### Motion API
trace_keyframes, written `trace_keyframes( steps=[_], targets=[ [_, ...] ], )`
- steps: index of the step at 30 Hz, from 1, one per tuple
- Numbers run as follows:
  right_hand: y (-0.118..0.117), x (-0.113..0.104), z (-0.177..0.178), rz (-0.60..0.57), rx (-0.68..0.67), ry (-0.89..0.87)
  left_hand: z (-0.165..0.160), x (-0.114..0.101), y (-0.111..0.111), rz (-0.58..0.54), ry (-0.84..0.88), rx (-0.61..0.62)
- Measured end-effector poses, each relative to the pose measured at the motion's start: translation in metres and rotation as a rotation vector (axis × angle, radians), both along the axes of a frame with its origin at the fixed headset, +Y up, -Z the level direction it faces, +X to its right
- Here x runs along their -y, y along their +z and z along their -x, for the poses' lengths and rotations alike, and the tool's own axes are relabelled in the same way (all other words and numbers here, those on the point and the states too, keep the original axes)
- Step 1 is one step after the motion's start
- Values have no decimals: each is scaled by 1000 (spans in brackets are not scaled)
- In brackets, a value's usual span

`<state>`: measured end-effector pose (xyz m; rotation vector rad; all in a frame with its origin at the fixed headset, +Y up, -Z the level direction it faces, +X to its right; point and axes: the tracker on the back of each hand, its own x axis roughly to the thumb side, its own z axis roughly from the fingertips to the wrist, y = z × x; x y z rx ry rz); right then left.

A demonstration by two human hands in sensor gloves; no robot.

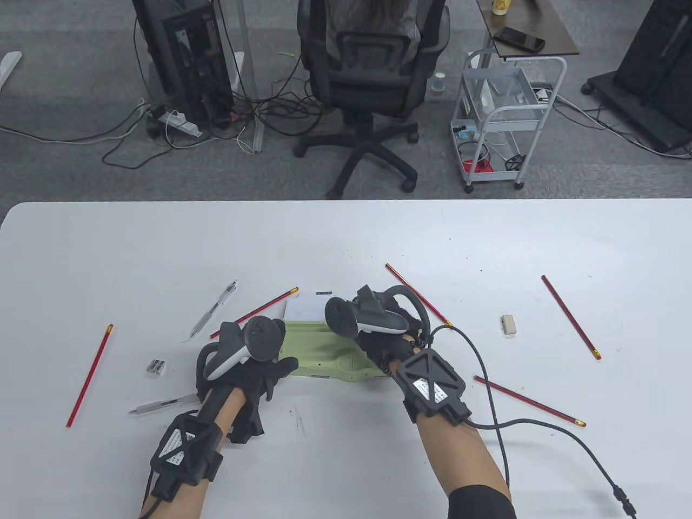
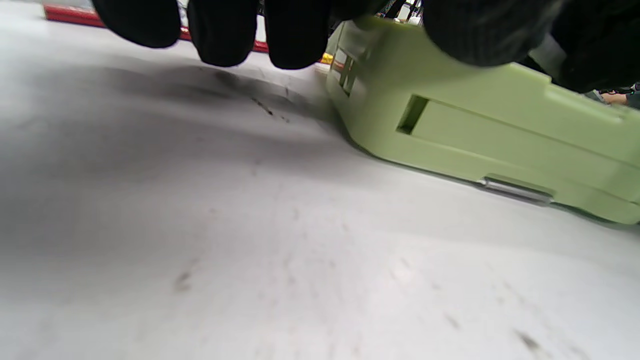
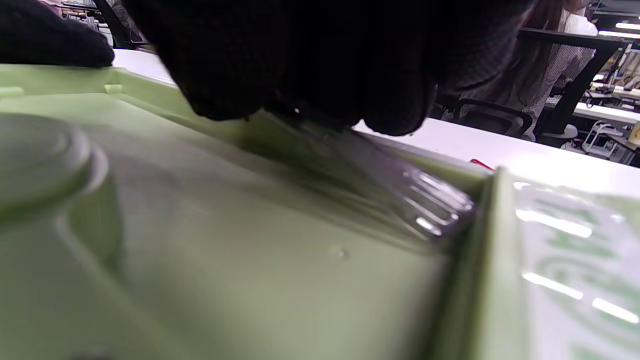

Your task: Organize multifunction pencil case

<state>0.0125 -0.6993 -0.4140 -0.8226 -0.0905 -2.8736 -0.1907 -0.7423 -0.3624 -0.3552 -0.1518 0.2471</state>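
The green pencil case [image 1: 319, 351] lies open at the table's middle, its white-lined lid [image 1: 305, 310] tipped away. My left hand [image 1: 275, 370] rests on the case's left end; in the left wrist view the thumb [image 2: 480, 30] presses on the case [image 2: 500, 135] and the fingers [image 2: 220, 30] hang free above the table. My right hand [image 1: 389, 346] is over the case's right half. In the right wrist view its fingers [image 3: 300, 60] pinch a clear plastic item [image 3: 400, 195], likely a pen, inside the case tray [image 3: 250, 250], tip against an inner wall.
Red pencils lie loose: far left [image 1: 89, 376], behind the case [image 1: 254, 312], behind my right hand [image 1: 419, 296], and two at right [image 1: 571, 317] [image 1: 530, 401]. Two pens [image 1: 214, 309] [image 1: 165, 404], a sharpener [image 1: 155, 367] and an eraser [image 1: 508, 325] also lie around.
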Motion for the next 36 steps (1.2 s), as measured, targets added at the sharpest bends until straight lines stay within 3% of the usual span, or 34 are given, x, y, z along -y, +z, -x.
trace_keyframes(
  steps=[24,31,36],
  targets=[
    [3,-4,-5,13,15,-9,-2,0,1,-6,-25,3],
    [17,-22,-50,7,111,-85,-3,-1,0,-4,-30,4],
    [34,-20,-95,47,195,-151,-3,0,1,-4,-30,4]
  ],
)
